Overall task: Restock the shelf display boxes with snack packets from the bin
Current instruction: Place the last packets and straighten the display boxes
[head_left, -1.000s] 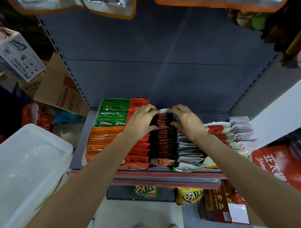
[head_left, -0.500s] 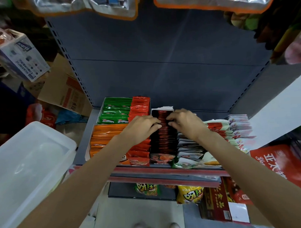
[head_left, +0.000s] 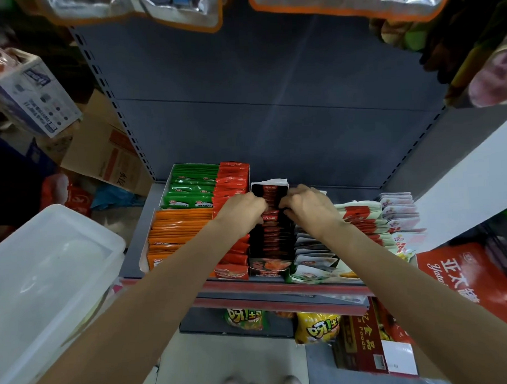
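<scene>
Hands meet over the dark packets (head_left: 272, 220) in the middle display box (head_left: 270, 183) on the shelf (head_left: 278, 285): our left hand (head_left: 241, 213) and right hand (head_left: 307, 208) curl round them from either side. We see the plastic bin (head_left: 48, 273) near left.

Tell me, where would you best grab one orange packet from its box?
Probably by its top edge, pinched from above. The orange packets stand packed face to face in their display box, so only the upper edges are exposed; neighbours and walls block the sides.
</scene>
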